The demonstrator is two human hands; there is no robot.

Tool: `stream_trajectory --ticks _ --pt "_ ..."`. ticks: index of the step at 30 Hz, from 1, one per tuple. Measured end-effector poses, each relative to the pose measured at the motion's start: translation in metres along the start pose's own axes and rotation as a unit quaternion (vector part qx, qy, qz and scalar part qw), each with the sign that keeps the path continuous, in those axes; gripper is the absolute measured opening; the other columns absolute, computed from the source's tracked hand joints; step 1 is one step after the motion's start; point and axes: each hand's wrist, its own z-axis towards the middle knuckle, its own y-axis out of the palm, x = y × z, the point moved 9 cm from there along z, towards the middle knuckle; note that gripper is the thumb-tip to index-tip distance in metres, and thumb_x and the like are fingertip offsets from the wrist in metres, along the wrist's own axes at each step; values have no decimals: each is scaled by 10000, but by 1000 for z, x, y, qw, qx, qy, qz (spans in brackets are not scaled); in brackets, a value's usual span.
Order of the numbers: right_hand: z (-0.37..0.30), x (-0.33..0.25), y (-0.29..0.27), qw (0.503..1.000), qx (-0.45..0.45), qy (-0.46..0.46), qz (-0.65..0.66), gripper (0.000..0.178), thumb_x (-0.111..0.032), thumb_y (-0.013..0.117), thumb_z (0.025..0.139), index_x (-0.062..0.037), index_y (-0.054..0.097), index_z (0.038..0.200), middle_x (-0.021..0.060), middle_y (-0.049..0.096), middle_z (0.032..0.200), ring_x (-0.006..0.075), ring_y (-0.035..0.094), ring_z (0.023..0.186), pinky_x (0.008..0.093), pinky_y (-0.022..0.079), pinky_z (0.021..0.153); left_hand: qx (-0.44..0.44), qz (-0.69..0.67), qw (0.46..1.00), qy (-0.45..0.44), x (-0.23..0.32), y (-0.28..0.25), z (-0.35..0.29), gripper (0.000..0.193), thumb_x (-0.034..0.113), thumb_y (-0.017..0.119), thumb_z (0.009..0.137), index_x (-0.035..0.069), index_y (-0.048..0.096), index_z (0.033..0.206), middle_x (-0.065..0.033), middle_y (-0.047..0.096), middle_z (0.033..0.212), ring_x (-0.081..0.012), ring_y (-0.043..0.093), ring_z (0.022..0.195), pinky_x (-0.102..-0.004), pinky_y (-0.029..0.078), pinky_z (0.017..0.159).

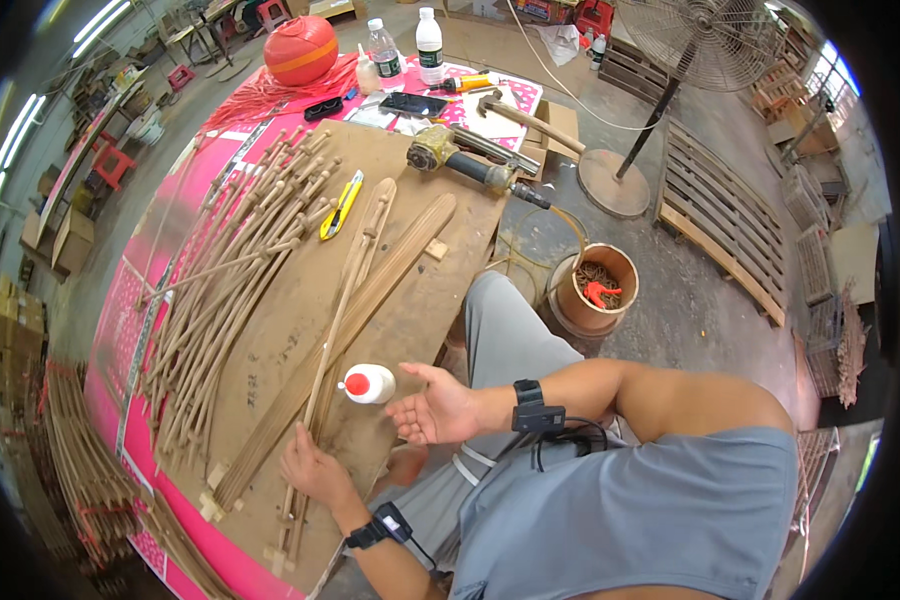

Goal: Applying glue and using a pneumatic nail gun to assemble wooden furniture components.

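My left hand [317, 468] rests at the lower part of a thin wooden rod [332, 340], its fingers closed on the rod. My right hand [436, 405] is held palm up with the fingers apart and nothing in it. Just left of its fingertips is a white squeeze bottle [371, 384] with a red cap. Beside the rod lies a bundle of long, flat wooden strips [380, 290] with rounded ends, slanting across the brown board [270, 370]. A big pile of thin rods with knobbed ends [232, 290] covers the board's left side.
A yellow utility knife [342, 206] lies beyond the rods. Farther back are a power tool [462, 165] with a hose, a hammer [530, 122], a phone [413, 105], bottles [429, 46] and red twine [301, 51]. A bucket [596, 290], fan and pallet [720, 215] stand at right.
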Motion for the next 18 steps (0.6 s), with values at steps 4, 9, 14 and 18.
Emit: stream_trajectory --ticks 4,9,14,18 --pt "-11 -13 -13 1000 -9 -11 -22 669 -663 512 951 -16 665 1030 61 673 871 228 644 801 329 518 758 -3 -6 1000 -15 -5 0 6 228 74 653 962 113 755 1163 -96 675 967 -325 608 894 -468 460 806" --pt "-21 -26 -29 999 8 -34 -38 613 -612 539 947 -18 677 1008 56 679 843 228 645 794 340 523 772 -9 -39 999 -7 -9 6 4 257 58 665 927 95 752 1166 -95 678 977 -317 612 900 -453 470 818" --pt "-26 -39 -37 996 37 -70 -31 558 -545 528 952 -12 692 956 95 701 848 259 637 786 360 512 761 -10 -35 999 -13 -12 7 -1 294 46 668 916 99 743 1195 -93 677 985 -317 608 913 -451 473 826" --pt "-32 -54 -35 993 29 -96 -62 564 -563 512 962 -27 687 985 61 691 834 235 658 792 346 527 754 -9 -25 1000 -3 -8 9 0 301 38 670 919 120 746 1199 -88 662 974 -315 593 912 -444 474 831"
